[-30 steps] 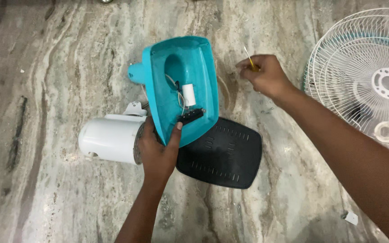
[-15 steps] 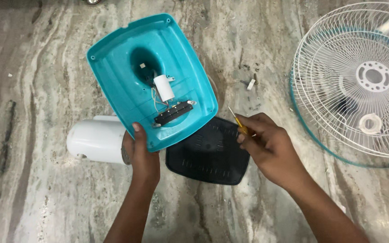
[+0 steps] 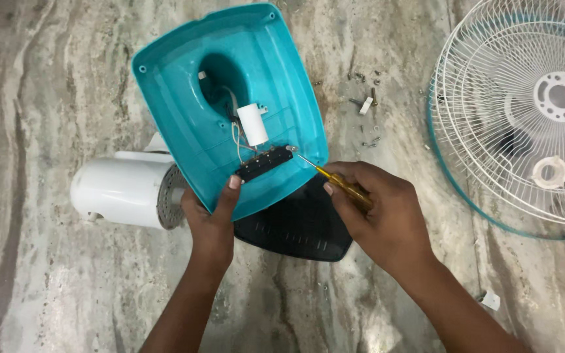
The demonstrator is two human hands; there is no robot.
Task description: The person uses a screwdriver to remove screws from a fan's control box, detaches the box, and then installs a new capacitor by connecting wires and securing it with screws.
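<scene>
A teal fan base (image 3: 276,72) is tipped up with its hollow underside facing me. Inside it sit a white cylindrical capacitor (image 3: 252,124), thin wires and a black switch strip (image 3: 264,163). My left hand (image 3: 212,222) grips the base's lower edge, thumb pressed on the inside near the strip. My right hand (image 3: 380,212) holds a yellow-handled screwdriver (image 3: 335,180), its metal tip touching the right end of the strip. Behind the base lies the white motor housing (image 3: 116,189).
A black plastic bottom cover (image 3: 299,232) lies flat under the base. A white wire fan guard with a teal rim (image 3: 524,117) rests at the right. Several loose screws and a small white clip (image 3: 366,104) are scattered on the marble floor.
My right hand came back from the far screws with the screwdriver and set its tip on the switch strip. The teal base was turned so its underside faces me more squarely.
</scene>
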